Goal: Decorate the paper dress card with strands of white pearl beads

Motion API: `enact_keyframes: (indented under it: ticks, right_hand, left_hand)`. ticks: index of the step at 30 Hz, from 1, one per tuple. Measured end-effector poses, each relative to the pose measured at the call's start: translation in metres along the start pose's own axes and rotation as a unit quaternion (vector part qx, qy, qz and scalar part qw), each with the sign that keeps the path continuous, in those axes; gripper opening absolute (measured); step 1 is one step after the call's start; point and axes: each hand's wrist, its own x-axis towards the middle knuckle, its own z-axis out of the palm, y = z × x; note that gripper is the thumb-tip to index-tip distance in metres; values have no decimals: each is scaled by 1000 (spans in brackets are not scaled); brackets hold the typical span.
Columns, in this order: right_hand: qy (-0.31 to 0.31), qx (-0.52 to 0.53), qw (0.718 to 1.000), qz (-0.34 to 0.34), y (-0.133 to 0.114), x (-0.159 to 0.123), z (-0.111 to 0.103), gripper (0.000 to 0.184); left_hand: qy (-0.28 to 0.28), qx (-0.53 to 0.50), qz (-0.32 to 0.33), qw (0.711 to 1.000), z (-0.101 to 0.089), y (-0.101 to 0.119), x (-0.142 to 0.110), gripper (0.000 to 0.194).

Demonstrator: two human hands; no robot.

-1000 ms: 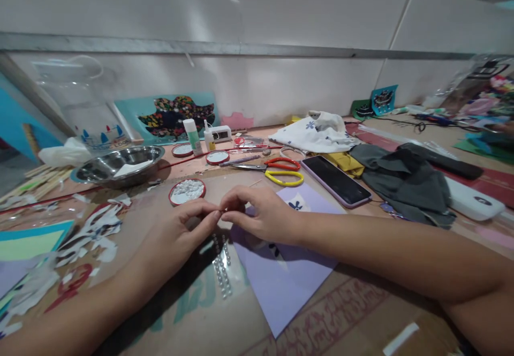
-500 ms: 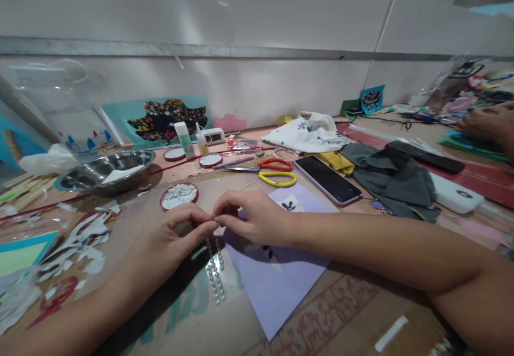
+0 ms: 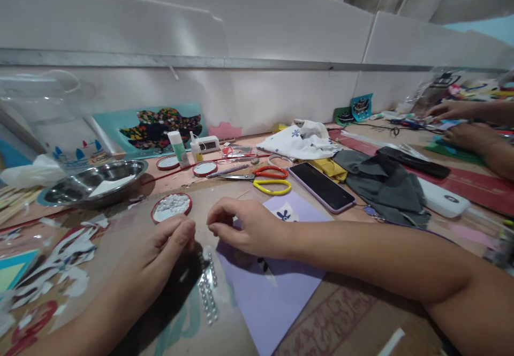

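My left hand [image 3: 171, 246] is closed, its thumb pressed to the curled fingers; whatever it may hold is hidden. A short gap away, my right hand [image 3: 251, 227] has its fingers bent in toward the thumb in a pinch, and anything in it is too small to make out. Under the right hand lies a purple sheet of paper [image 3: 277, 297] with dark blue floral scraps on white. A clear strip with rows of pearl beads [image 3: 209, 297] rests on the work surface between the hands. Behind the left hand stands a red-rimmed round lid [image 3: 171, 206] of white beads.
Scissors [image 3: 271, 186], a phone [image 3: 322, 187] and grey cloth [image 3: 379, 184] lie beyond the hands. At left are a metal bowl [image 3: 94, 184] and fabric scraps [image 3: 60, 259]. A glue stick [image 3: 178, 149] stands behind. Another person's hands [image 3: 468, 134] are at far right.
My hands were touching at the fingertips and have come apart; my left hand has moved left and closed more. The view has shifted slightly. More of the other person's hands shows.
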Motion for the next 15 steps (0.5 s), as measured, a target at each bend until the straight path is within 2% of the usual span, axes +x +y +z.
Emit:
enact_keyframes:
  ticks: [8, 15]
  right_hand:
    - [0, 5, 1000, -6, 2, 0, 2, 7]
    - [-6, -9, 1000, -18, 2, -1, 2, 8]
  left_hand:
    - [21, -42, -28, 999, -3, -4, 3, 41]
    - [5, -30, 6, 1000, -4, 3, 5, 45]
